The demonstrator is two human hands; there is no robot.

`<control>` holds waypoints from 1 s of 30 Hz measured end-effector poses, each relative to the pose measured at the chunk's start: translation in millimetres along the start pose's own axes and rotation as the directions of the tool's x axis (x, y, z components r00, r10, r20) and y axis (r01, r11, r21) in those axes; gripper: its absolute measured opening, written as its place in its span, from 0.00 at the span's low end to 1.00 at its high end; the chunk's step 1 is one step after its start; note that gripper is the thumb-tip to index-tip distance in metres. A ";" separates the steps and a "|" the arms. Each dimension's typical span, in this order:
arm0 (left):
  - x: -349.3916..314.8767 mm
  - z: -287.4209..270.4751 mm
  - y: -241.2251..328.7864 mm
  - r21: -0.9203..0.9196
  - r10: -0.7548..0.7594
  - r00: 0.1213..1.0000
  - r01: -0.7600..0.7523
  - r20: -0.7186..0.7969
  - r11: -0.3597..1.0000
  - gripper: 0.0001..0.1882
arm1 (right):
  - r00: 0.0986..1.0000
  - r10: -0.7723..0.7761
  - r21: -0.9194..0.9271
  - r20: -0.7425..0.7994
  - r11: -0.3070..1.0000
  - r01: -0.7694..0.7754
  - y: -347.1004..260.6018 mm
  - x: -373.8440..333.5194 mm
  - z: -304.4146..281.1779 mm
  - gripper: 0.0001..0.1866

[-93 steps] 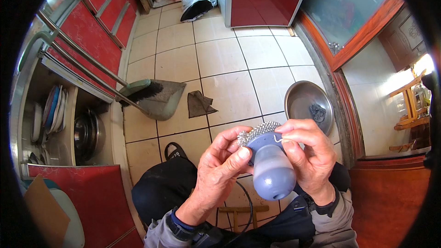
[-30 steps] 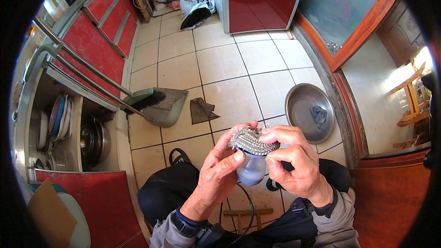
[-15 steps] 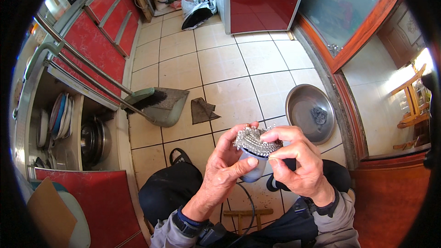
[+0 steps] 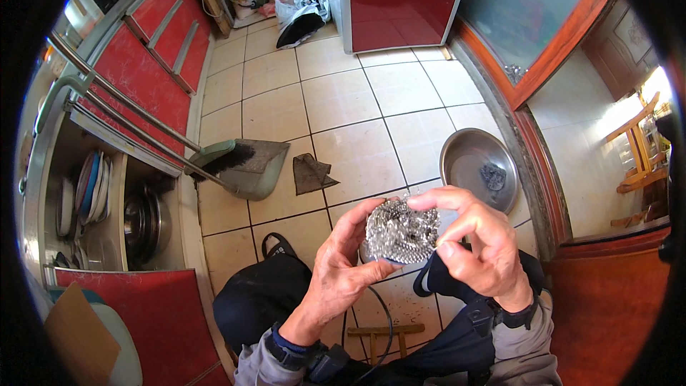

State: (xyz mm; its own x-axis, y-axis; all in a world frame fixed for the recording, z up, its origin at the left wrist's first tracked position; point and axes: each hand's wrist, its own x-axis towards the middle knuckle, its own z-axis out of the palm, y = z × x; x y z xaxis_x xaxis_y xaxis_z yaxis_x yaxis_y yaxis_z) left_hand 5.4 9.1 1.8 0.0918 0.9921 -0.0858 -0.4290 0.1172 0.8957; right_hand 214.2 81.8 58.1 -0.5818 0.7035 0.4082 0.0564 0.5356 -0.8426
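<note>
Left hand (image 4: 332, 279) curls fingers and thumb around a silver steel scrubber (image 4: 402, 232), held above the tiled floor (image 4: 357, 154). Right hand (image 4: 489, 246) has its index finger on the upper edge; whether it grips is unclear. Beyond lie a dark cloth (image 4: 313, 175) and, rightward, a metal bowl (image 4: 466, 161) containing a dark pad (image 4: 492, 176).

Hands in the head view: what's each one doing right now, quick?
Left hand: closed, holding the steel scrubber.
Right hand: partly curled at the scrubber's edge; whether it grips cannot be told.
</note>
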 end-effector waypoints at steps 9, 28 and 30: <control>2.1 -8.2 -6.8 0.143 0.277 0.960 -0.279 0.034 0.950 0.43 | 0.968 -0.242 -0.396 0.069 0.884 0.249 -4.4 -2.6 7.3 0.10; 1.9 -11.5 0.1 0.646 0.645 0.746 -0.575 0.163 0.502 0.28 | 0.920 -0.376 -0.538 0.107 0.757 0.372 0.0 -17.3 29.7 0.11; 1.9 -9.0 -1.4 0.672 0.645 0.745 -0.567 0.171 0.477 0.26 | 0.930 -0.361 -0.526 0.077 0.778 0.345 -0.4 -17.6 28.2 0.10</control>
State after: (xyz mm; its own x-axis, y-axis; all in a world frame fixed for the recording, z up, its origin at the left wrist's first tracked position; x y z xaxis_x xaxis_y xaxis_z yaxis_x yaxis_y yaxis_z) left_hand -2.0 11.3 -3.5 -0.0540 0.8070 0.5881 0.3469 -0.5372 0.7688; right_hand 201.6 56.1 41.4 -0.6235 0.4249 0.6563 0.2696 0.9048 -0.3296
